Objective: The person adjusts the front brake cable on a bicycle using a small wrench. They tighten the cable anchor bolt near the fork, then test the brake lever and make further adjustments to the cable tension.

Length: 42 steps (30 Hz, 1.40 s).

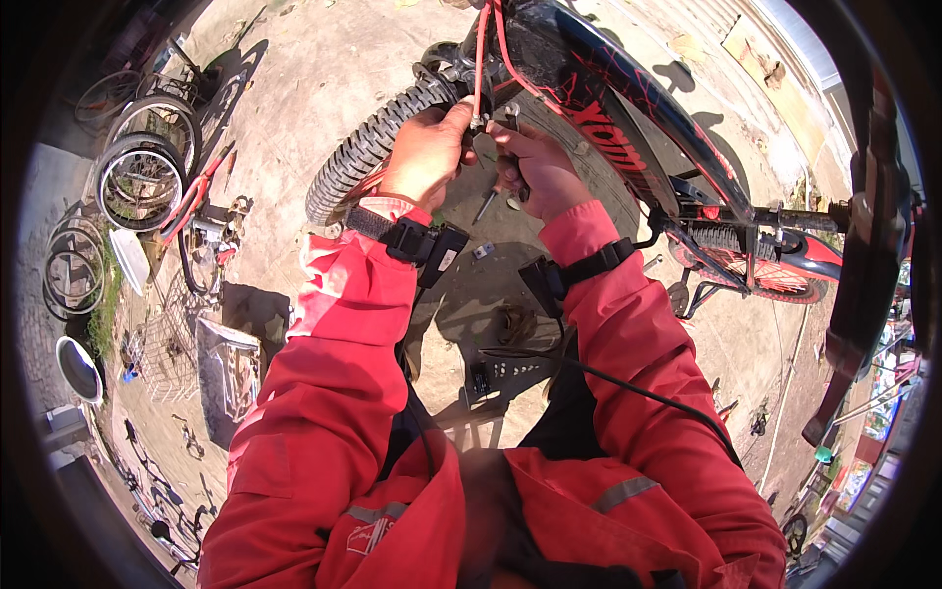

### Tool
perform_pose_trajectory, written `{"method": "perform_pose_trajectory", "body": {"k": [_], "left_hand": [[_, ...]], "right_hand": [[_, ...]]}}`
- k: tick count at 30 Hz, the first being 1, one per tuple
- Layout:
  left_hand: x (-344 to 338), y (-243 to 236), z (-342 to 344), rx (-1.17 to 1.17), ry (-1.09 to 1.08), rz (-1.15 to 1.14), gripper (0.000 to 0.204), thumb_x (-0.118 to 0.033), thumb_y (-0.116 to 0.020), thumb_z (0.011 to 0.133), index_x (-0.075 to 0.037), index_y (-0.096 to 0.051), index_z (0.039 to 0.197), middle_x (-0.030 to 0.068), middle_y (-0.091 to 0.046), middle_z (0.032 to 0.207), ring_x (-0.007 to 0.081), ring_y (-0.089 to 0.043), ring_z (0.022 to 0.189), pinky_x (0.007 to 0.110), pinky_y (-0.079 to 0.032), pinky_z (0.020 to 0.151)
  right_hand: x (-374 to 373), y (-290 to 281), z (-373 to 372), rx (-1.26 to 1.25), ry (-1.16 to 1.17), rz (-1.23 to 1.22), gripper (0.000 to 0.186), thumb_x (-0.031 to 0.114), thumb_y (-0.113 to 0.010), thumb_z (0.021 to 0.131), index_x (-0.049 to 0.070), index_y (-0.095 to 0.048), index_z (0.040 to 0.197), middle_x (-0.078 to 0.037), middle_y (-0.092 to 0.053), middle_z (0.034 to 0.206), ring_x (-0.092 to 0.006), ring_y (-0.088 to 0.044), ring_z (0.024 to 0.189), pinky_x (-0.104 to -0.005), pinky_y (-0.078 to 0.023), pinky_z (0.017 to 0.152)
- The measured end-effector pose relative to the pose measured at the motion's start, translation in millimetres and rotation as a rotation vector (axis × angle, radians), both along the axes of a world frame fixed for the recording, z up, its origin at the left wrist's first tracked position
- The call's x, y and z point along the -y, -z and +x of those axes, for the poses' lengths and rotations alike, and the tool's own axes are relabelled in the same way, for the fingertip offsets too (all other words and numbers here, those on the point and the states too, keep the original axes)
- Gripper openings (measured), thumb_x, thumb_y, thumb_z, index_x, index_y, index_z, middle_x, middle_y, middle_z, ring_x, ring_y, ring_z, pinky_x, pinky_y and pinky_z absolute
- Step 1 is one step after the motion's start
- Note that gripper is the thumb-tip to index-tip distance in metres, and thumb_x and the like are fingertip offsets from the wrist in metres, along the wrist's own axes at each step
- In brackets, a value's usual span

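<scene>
A black and red bicycle (613, 118) stands ahead of me, its knobby front tyre (365, 147) to the left. From the top a red cable (480, 74) runs down to my hands. My left hand (424, 157) is closed, thumb and fingers pinching around the cable's lower end. Close beside it, my right hand (542, 169) is curled around a wrench (512, 113), whose silver end sticks out above the fingers. A small round greyish piece (486, 148) shows between the hands. The fingers partly hide where the cable ends.
A screwdriver-like tool (485, 206) shows below my right hand. Loose wheels (142, 182) and a red bicycle frame (201, 191) lie at the left, near a wire basket (169, 358). A dark bar (863, 255) crosses the right side. A black cable (648, 393) trails over my right arm.
</scene>
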State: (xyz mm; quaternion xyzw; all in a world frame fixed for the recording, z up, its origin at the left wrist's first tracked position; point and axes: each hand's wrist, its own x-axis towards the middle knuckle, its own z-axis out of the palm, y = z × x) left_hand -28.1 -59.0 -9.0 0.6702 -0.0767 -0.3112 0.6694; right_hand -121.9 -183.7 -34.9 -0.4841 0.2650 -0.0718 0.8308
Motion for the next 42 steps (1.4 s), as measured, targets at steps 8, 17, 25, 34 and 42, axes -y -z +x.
{"method": "perform_pose_trajectory", "body": {"k": [8,17,25,34,42], "left_hand": [[0,-2,-1,0.015,0.006,-0.001,0.035,-0.037,-0.066,0.099,-0.003,-0.065,0.09,0.0015,-0.059,0.069,0.0092,-0.053,0.054,0.025,-0.033,0.043],[1,2,1,0.001,0.028,-0.016,0.034,-0.036,-0.064,0.1,-0.003,-0.067,0.092,0.0022,-0.065,0.074,0.0087,-0.051,0.055,0.025,-0.033,0.044],[1,-3,0,-0.006,0.072,-0.075,0.033,-0.036,-0.063,0.101,-0.004,-0.068,0.097,0.0049,-0.073,0.078,0.0076,-0.051,0.055,0.024,-0.033,0.045],[0,-2,-1,-0.007,0.066,-0.056,0.035,-0.038,-0.064,0.1,-0.003,-0.068,0.096,0.005,-0.073,0.076,0.0079,-0.052,0.054,0.024,-0.033,0.044],[1,3,-1,-0.006,0.021,-0.036,0.036,-0.036,-0.066,0.1,0.0,-0.067,0.097,0.0077,-0.072,0.076,0.0097,-0.054,0.053,0.025,-0.035,0.044]], "right_hand": [[-14,16,13,0.076,0.081,0.284,0.004,0.012,-0.059,0.101,0.01,-0.058,0.097,0.001,-0.052,0.068,-0.0072,-0.042,0.049,-0.0246,-0.031,0.044],[-17,18,20,0.029,0.111,0.185,0.006,0.012,-0.056,0.103,0.008,-0.06,0.102,-0.005,-0.061,0.073,-0.008,-0.043,0.049,-0.0253,-0.033,0.044],[-13,17,22,-0.027,0.06,0.088,0.009,0.015,-0.055,0.104,0.008,-0.059,0.102,-0.005,-0.061,0.074,-0.0076,-0.044,0.05,-0.0253,-0.034,0.045],[-16,11,21,-0.072,0.095,0.096,0.006,0.011,-0.056,0.101,0.007,-0.059,0.105,-0.005,-0.061,0.075,-0.0082,-0.044,0.05,-0.0256,-0.034,0.045],[-14,2,17,-0.102,0.079,0.096,0.007,0.011,-0.058,0.1,0.005,-0.058,0.105,-0.007,-0.061,0.071,-0.0083,-0.041,0.047,-0.0265,-0.033,0.044]]}}
